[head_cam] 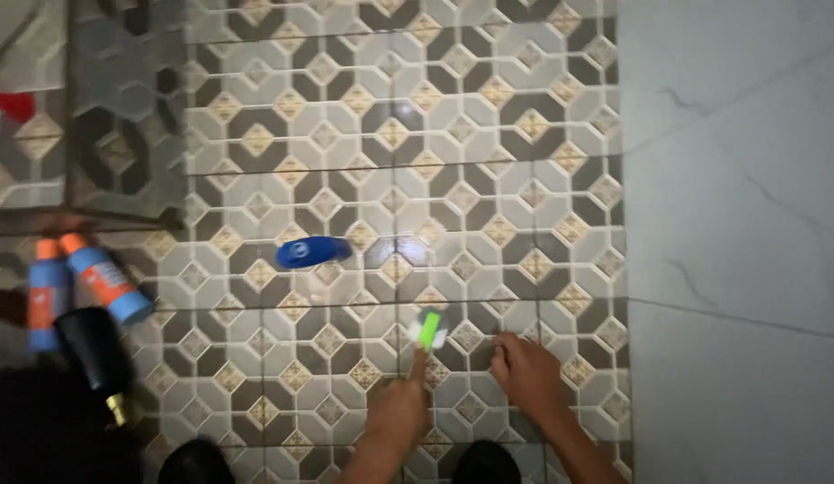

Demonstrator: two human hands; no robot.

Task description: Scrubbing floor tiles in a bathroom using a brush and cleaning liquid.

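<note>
left hand [397, 408] grips the green-and-white scrub brush [430, 330], its long axis pointing away across the tiled floor [345, 134]. right hand [525, 367], curled and holding nothing, rests just right of the brush.

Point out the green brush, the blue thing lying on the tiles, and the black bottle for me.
green brush [430, 328], head view, on its green back.
blue thing [311, 252], head view, on its middle.
black bottle [92, 348], head view, on its dark body.
</note>
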